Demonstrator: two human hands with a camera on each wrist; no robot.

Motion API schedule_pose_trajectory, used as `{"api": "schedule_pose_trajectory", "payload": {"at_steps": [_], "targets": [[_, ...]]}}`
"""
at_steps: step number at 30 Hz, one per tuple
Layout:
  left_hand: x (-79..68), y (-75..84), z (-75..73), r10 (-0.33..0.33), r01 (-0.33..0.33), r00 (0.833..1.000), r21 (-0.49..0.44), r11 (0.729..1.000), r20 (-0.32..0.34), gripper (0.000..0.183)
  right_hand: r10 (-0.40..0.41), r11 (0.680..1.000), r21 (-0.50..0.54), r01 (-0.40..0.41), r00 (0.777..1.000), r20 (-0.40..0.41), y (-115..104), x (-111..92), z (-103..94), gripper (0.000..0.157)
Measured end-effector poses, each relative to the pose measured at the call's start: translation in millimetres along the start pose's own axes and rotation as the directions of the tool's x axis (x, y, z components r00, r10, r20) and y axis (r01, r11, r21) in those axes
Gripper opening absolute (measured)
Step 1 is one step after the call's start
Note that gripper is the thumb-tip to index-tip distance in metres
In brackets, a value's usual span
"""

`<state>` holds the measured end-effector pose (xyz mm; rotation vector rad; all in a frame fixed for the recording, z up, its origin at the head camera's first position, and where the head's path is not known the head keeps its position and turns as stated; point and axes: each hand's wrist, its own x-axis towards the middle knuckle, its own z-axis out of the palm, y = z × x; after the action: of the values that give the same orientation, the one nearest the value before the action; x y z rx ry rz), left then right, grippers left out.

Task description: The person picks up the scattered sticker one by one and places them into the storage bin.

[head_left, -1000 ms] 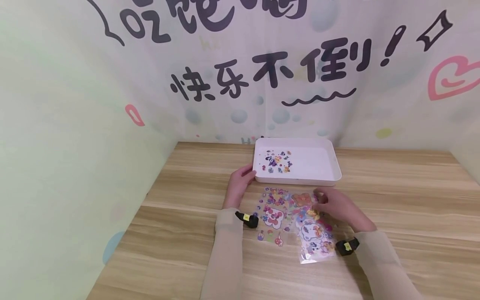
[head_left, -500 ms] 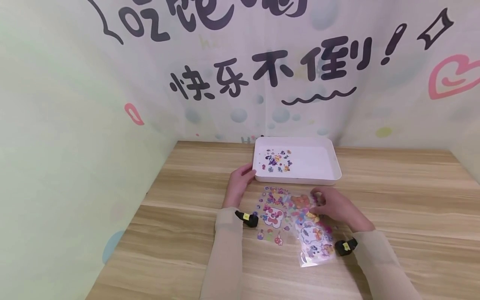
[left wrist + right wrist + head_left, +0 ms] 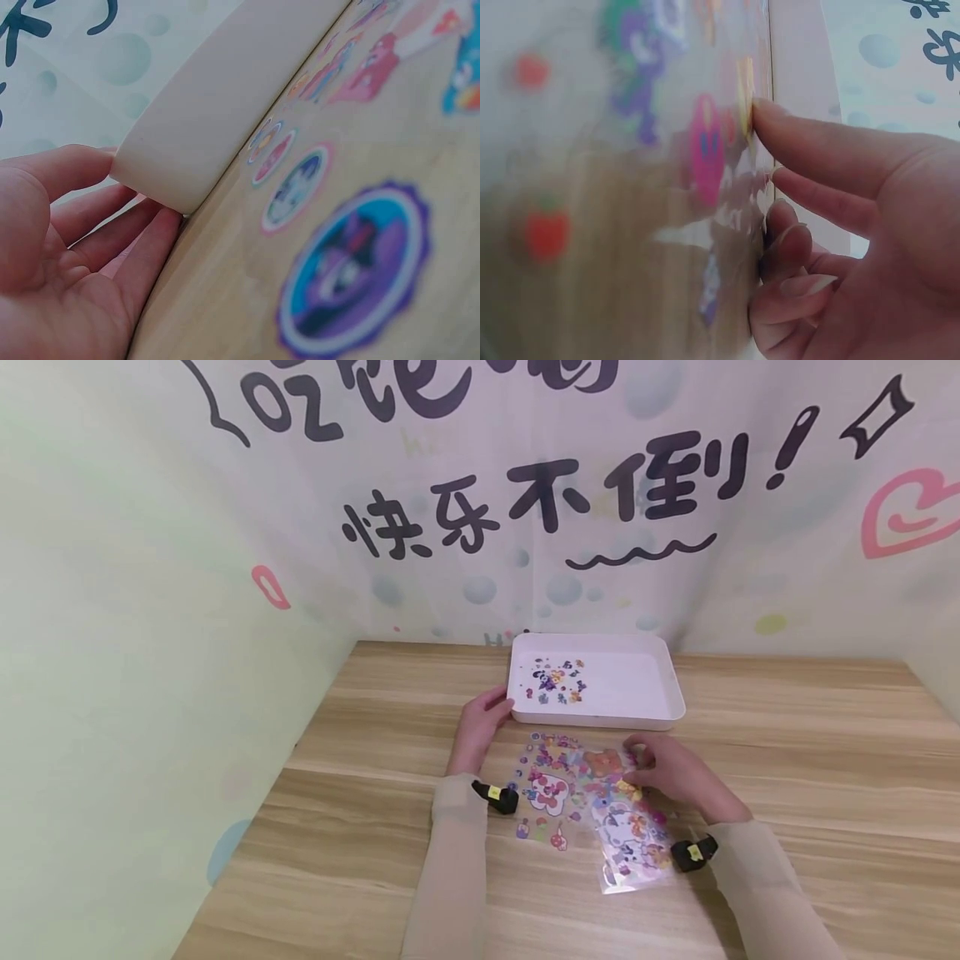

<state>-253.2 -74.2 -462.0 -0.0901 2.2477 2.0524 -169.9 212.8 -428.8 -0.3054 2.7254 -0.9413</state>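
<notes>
My left hand (image 3: 480, 722) touches the front left corner of a white tray (image 3: 630, 723). In the left wrist view, the thumb lies on the upper edge of the tray's corner and fairly straight fingers rest low against its side. My right hand (image 3: 671, 772) grips the upper right part of a clear sticker sheet (image 3: 622, 827) printed with a white bear and bright cartoon figures. The right wrist view shows its thumb and index finger at the sheet and the other fingers curled. Beside it lies another sticker sheet (image 3: 547, 795), partly overlapped.
Several small colourful stickers (image 3: 553, 680) lie in the left part of the tray. The wooden table (image 3: 810, 743) meets a printed cloth backdrop (image 3: 450, 585) behind the tray. Black wrist cameras (image 3: 504, 798) are strapped over both sleeves.
My right hand shifted slightly left, then back a little, and the right sheet's lower edge slid a bit toward me. My left hand has stayed at the tray corner.
</notes>
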Motion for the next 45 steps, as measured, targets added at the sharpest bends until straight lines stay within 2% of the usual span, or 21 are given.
{"api": "schedule_pose_trajectory", "payload": {"at_steps": [15,21,28,34,45], "targets": [[-1.1,4.0,0.8,-0.004,0.004,1.0,0.0,1.0,-0.007,0.04,-0.025,1.0,-0.011,0.024,0.999,-0.033,2.2,-2.8,-3.9,0.022],[-1.3,2.9,0.0,-0.022,0.022,1.0,0.008,1.0,-0.008,0.04,-0.046,0.998,-0.037,0.045,0.999,-0.012,5.9,-3.2,-6.1,0.032],[-1.8,2.7,0.2,-0.038,0.038,0.999,0.019,0.999,-0.016,0.04,-0.01,0.996,-0.088,0.013,1.0,0.03,4.6,-9.4,-7.1,0.042],[-2.0,3.5,0.7,-0.028,0.028,1.0,0.014,0.999,-0.014,0.039,-0.016,0.995,-0.093,0.021,0.999,0.049,2.8,-11.8,-9.0,0.05],[-2.0,3.6,1.6,-0.015,0.015,1.0,0.001,1.0,-0.014,0.04,-0.038,0.997,-0.065,0.041,0.998,0.046,3.6,-11.4,-9.7,0.036]]}}
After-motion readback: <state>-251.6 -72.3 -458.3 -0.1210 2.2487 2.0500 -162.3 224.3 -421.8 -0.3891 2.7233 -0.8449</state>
